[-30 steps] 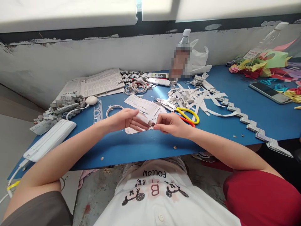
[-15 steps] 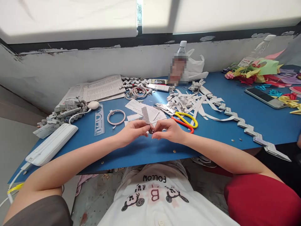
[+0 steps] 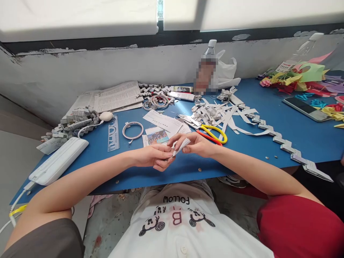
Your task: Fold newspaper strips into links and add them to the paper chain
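Note:
In front of me, above the near part of the blue table (image 3: 145,170), both hands meet at a folded newspaper strip (image 3: 182,146). My left hand (image 3: 158,157) pinches its lower end between thumb and fingers. From the other side, my right hand (image 3: 194,144) curls its fingers around the strip, whose free end points up and to the right. Just beyond the hands lie paper pieces (image 3: 162,121) and a small printed picture (image 3: 157,137). Scissors with yellow and red handles (image 3: 215,133) rest beside my right hand.
A tape roll (image 3: 133,130), clear ruler (image 3: 113,134) and white power bank (image 3: 59,161) lie leftward. Farther back are newspapers (image 3: 115,96), a bottle (image 3: 205,73) and cut strips (image 3: 205,111). A folded paper chain (image 3: 286,146), phone (image 3: 306,108) and colored paper (image 3: 309,73) occupy the right.
The strip has swung from standing upright to slanting right, toward my right hand. My right hand's fingers have moved left over it, and the printed picture behind has come into view.

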### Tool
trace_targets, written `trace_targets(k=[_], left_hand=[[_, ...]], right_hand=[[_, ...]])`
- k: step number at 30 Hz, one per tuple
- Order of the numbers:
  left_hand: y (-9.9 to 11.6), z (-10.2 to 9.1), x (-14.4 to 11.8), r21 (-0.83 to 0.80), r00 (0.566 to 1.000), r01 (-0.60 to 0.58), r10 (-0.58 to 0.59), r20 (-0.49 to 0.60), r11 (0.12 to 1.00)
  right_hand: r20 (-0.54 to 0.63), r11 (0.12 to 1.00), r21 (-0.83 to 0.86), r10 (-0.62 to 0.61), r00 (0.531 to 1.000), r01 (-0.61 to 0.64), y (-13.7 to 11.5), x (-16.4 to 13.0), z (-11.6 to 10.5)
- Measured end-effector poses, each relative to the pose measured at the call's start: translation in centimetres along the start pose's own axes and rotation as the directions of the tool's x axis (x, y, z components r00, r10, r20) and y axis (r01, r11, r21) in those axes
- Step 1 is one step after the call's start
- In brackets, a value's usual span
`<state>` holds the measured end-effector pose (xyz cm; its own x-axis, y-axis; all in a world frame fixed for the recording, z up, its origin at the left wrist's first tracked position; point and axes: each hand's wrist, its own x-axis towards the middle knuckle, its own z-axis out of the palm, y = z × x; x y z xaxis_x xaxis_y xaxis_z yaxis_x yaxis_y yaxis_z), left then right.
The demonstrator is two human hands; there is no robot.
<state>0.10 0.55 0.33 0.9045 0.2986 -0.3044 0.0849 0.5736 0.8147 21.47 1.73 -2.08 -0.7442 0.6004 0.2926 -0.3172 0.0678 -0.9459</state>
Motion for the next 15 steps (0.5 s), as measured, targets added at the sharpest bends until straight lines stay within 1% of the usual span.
trace_targets(k=[3, 5, 7, 9, 11, 15], left_hand=[[0.13, -0.27, 0.0, 0.061, 1.0, 0.013, -0.011, -0.026, 0.998], [0.31, -0.45, -0.07, 0.11, 0.998, 0.017, -0.01, -0.067, 0.994], [0.56, -0.58, -0.17, 0.153, 0.995, 0.016, -0.001, -0.103, 0.988], [0.8, -0.64, -0.27, 0.176, 0.994, 0.012, 0.008, -0.112, 0.984], [0.9, -0.64, -0.33, 0.167, 0.996, 0.021, -0.006, -0.091, 0.986], [0.52, -0.58, -0.31, 0.081, 0.996, 0.094, -0.094, 0.003, 0.992]], right_hand=[[-0.052, 0.999, 0.022, 0.03, 0.998, -0.029, 0.17, 0.04, -0.24], [-0.074, 0.999, -0.012, 0.036, 0.997, -0.037, 0.16, 0.03, -0.45], [-0.111, 0.998, -0.054, 0.01, 0.994, -0.016, 0.16, 0.0, -0.68], [-0.148, 0.998, -0.061, -0.024, 0.989, 0.015, 0.18, -0.04, -0.82], [-0.143, 0.999, -0.033, -0.02, 0.99, 0.016, 0.15, -0.09, -0.74], [-0.055, 0.996, 0.056, 0.065, 0.996, -0.062, -0.3, -0.22, 0.04]])
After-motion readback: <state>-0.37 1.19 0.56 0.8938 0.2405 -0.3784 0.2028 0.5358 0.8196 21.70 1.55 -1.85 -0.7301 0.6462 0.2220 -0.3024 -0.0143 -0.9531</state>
